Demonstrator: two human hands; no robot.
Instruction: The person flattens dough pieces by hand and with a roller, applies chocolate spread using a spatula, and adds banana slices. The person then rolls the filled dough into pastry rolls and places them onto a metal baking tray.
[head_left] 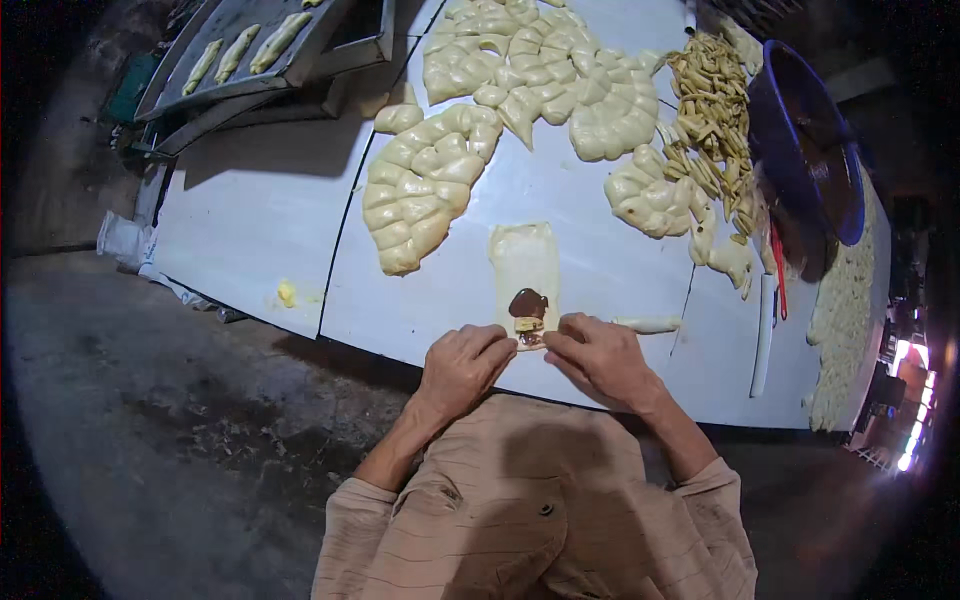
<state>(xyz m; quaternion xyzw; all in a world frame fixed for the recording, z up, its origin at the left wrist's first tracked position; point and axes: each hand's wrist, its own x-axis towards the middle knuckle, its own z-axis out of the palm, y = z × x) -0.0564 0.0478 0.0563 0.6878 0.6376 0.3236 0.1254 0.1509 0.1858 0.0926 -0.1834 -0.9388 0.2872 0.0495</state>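
A flat strip of dough (525,258) lies on the white table straight in front of me. On its near part sit a dark brown spread, like chocolate (528,303), and a short pale cut piece (528,324) that looks like banana. My left hand (462,368) pinches the near left corner of the strip, and my right hand (604,358) pinches the near right corner. The near edge is lifted slightly toward the filling, with some brown spread showing under the pale piece. Just beyond my right hand lies a thin pale roll of dough (648,325).
Scored dough slabs (425,185) spread across the table's far side. At right are a heap of cut pieces (710,90), a blue-rimmed basin (850,190), a white-bladed knife (763,335) and a red-handled tool (779,270). Metal trays (290,85) with rolls stand far left.
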